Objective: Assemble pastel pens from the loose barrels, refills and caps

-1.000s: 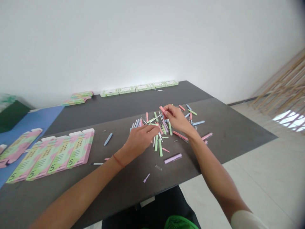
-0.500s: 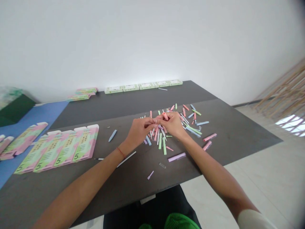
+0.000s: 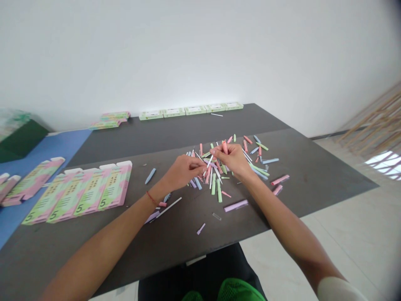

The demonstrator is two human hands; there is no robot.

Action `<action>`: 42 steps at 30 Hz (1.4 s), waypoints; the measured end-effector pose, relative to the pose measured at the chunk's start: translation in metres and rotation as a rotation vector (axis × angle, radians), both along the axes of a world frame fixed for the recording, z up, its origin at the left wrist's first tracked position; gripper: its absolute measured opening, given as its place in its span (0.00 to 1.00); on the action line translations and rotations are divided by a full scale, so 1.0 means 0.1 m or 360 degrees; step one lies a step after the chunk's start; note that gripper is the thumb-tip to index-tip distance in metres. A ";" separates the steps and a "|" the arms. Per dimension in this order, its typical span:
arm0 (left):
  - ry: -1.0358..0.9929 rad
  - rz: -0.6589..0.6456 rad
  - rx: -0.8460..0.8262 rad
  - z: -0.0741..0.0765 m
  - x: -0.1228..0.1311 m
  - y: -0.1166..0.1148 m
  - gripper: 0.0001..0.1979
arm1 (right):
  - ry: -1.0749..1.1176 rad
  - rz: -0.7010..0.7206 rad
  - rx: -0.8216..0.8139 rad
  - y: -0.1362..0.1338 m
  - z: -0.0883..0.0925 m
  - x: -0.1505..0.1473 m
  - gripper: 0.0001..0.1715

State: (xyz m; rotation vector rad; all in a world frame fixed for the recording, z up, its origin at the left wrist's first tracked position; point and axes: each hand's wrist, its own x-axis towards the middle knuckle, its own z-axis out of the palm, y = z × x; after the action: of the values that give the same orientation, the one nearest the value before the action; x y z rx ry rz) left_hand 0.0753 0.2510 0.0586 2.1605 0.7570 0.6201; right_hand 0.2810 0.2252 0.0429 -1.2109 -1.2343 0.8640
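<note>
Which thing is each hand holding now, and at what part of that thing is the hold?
The right hand pinches a pink tube by its lower end. What the left hand holds cannot be told; its fingertips meet the colored sticks.

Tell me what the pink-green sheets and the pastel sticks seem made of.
The sheets look like printed card: thin, matte, with die-cut tabs. The sticks look like matte plastic, smooth and evenly coloured, though rolled paper can't be ruled out.
</note>
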 end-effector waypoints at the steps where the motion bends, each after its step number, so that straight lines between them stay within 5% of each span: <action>1: -0.0018 -0.0005 -0.0088 0.01 0.01 -0.02 0.11 | 0.0013 -0.0001 -0.0016 0.00 0.00 0.00 0.26; 9: -0.0100 -0.0024 -0.0370 0.06 0.03 -0.11 0.10 | 0.0047 0.0025 -0.0004 0.02 -0.03 -0.01 0.23; 13: -0.0098 0.0026 -0.0282 0.04 0.02 -0.09 0.08 | 0.0101 0.0097 0.0038 0.02 0.00 0.02 0.21; 18: -0.0173 0.0072 -0.0074 -0.03 0.00 -0.04 0.08 | 0.0009 0.0451 0.0009 -0.02 0.05 0.15 0.22; 25: 0.0093 0.0288 0.0457 -0.08 -0.15 0.13 0.13 | 0.0063 -0.0028 0.0082 0.00 0.12 0.41 0.18; 29: 0.0576 -0.0101 0.0825 -0.20 -0.12 0.12 0.08 | 0.0069 -0.0279 0.0110 0.03 0.12 0.52 0.18; 32: 0.0709 -0.0257 0.0958 -0.29 -0.04 0.06 0.09 | 0.0061 -0.0298 0.0113 0.04 0.10 0.52 0.18; 42: 0.0759 -0.0322 0.1119 -0.38 -0.03 0.09 0.11 | 0.0164 -0.0248 0.0153 0.05 0.09 0.46 0.14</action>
State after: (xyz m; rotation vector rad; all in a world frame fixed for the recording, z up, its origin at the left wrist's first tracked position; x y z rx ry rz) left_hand 0.0718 0.2598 0.0210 3.0560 0.5922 0.2772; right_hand 0.3271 0.2297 0.0514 -1.1546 -1.0720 0.7349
